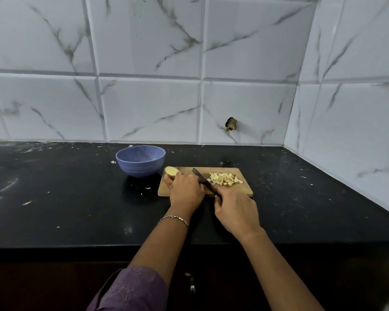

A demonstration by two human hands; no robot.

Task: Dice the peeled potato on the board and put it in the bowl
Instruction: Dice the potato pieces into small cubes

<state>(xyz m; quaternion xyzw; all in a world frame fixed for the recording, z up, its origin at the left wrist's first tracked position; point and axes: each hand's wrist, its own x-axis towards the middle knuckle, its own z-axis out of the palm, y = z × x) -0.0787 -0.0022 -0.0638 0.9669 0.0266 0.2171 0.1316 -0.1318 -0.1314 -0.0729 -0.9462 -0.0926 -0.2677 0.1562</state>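
Dicing is partway done, nothing bowled yet. The left hand (184,189) is curled down over the remaining potato (171,171), a peeled uncut chunk at the left end of the board (243,191), with its pale cut face showing past the fingers; the grip looks firm, but the fingertips are hidden under the hand. The right hand (234,207) is closed round the handle of the knife (201,178), whose dark blade angles across the middle of the board between the left hand and the diced pieces (225,178). Whether the edge touches the wood cannot be told. The diced pieces sit in a loose heap on the right half of the board, small pale cubes, none seen off the board. The bowl (140,169), blue-purple, stands on the dark surface (65,198) just beside the board's far left corner; the part of its inside that shows holds no potato. Judgement: roughly half the potato is cut, and the chunk under the left hand still needs slicing and cubing. After that, everything has to go into the bowl, so the transfer step is not started. White flecks lie scattered on the surface, and a bracelet (173,218) is on the left wrist.
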